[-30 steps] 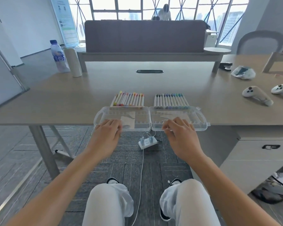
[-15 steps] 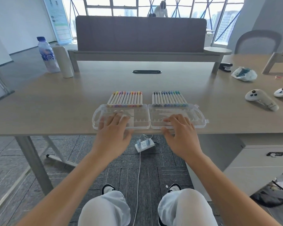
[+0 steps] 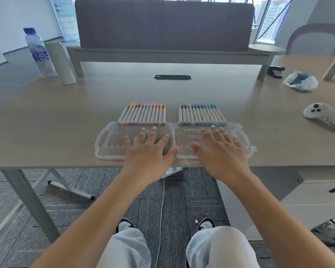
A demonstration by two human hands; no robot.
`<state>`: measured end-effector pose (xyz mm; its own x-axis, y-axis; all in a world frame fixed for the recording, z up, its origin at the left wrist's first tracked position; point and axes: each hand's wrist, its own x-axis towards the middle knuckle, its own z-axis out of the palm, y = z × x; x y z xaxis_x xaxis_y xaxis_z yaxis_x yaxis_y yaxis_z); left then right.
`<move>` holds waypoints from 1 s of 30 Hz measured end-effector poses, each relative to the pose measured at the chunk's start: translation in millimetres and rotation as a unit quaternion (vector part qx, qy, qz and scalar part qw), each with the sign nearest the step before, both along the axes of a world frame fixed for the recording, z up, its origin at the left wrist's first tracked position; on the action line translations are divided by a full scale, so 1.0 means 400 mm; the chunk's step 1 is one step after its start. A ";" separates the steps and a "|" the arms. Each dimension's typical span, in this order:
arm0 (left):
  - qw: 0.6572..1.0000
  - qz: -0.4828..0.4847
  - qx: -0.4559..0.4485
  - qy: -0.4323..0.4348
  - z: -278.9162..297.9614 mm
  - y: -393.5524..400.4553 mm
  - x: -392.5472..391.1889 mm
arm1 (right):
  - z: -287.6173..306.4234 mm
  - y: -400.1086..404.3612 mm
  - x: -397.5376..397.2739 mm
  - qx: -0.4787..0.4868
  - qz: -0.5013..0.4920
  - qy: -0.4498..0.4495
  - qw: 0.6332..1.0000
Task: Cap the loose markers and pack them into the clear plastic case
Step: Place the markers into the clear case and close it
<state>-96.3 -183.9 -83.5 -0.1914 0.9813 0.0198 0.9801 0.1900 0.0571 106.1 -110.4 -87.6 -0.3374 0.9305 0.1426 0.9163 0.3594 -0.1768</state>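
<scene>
Clear case [image 3: 108,141] lay open flat at worktop [image 3: 66,122] near edge, 2 marker rows, warm [image 3: 143,115] & cool [image 3: 201,115], just behind it. L hand [image 3: 147,151] & R hand [image 3: 220,151] rested on the trays, fingers [image 3: 153,132] spread flat, holding nothing. Markers prob light, stiff, roll-prone; pinch mid-barrel. Case thin, flexy; steady by rim.

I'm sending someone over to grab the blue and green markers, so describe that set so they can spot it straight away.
Start at the open clear plastic case at the table's near edge. Two rows of white-barrelled markers lie just behind it. Yours is the blue and green set behind the right half, beyond the right hand; the left row has orange, pink and purple caps.
</scene>
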 end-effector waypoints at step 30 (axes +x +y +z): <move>0.992 -0.030 0.091 -0.077 0.183 0.319 0.022 | 0.126 0.245 0.033 0.013 -0.041 0.097 0.994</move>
<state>-87.6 -56.5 -10.2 -0.1481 0.9737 0.1732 0.9663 0.1051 0.2350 119.5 -12.6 -37.2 -0.2240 0.9492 0.2212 0.8927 0.2909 -0.3441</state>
